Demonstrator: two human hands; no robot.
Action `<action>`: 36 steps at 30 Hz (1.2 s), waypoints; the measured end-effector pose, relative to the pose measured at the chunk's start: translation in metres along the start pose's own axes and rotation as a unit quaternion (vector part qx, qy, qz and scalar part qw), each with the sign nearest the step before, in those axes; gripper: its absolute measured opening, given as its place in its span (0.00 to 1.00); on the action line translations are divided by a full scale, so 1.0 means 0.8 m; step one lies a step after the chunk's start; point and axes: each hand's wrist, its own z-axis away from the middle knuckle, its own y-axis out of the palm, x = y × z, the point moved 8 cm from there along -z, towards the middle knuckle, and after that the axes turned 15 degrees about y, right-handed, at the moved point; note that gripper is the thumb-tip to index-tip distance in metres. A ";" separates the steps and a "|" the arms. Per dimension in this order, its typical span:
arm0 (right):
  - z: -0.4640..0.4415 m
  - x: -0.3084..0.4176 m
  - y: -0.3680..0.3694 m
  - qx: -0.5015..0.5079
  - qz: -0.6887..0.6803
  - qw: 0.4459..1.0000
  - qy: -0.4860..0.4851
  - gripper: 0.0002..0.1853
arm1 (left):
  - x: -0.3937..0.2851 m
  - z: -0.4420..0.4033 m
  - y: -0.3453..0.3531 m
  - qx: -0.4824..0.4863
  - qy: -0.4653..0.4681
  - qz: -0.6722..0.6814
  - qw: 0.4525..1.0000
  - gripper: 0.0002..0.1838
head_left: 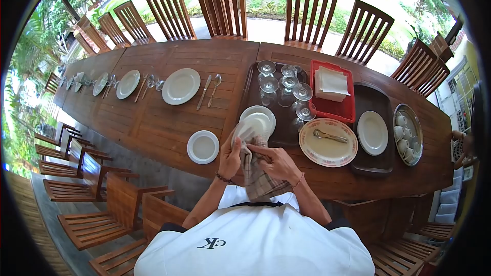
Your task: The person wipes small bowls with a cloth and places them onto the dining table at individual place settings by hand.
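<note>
In front of my chest, my left hand [231, 159] is closed around a pale, see-through vessel [244, 135], blurred and partly covered, so its exact kind is unclear. My right hand [280, 165] grips a checked brown cloth [261, 180] and presses it against the vessel's lower end, with the index finger pointing left. The cloth hangs down between both hands. Just beyond them sits a white bowl [268, 117], partly hidden by the vessel. Another white bowl [203, 147] stands left of my left hand, near the table edge.
A brown tray [282, 142] carries upturned stemmed glasses [269, 85]. Right of it are a red tray [350, 103] with napkins [331, 83], a patterned oval platter [327, 154] with cutlery, a white plate [372, 133], and cups [404, 138]. Place settings [181, 87] run leftward; chairs [221, 7] surround the table.
</note>
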 end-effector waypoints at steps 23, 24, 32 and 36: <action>0.029 -0.038 -0.040 -0.011 -0.504 0.863 -0.012 0.32 | -0.016 -0.017 -0.054 -0.172 0.003 0.079 0.982 0.11; 0.028 -0.031 -0.031 0.002 -0.583 0.812 -0.025 0.31 | 0.003 -0.010 -0.037 -0.124 -0.037 0.072 0.989 0.12; 0.000 -0.026 0.046 0.088 -0.454 0.881 0.104 0.19 | 0.021 0.013 -0.009 -0.102 -0.054 0.085 0.990 0.20; 0.017 -0.019 0.061 0.089 -0.409 0.906 0.063 0.17 | 0.014 0.007 -0.038 -0.102 -0.060 0.084 0.989 0.22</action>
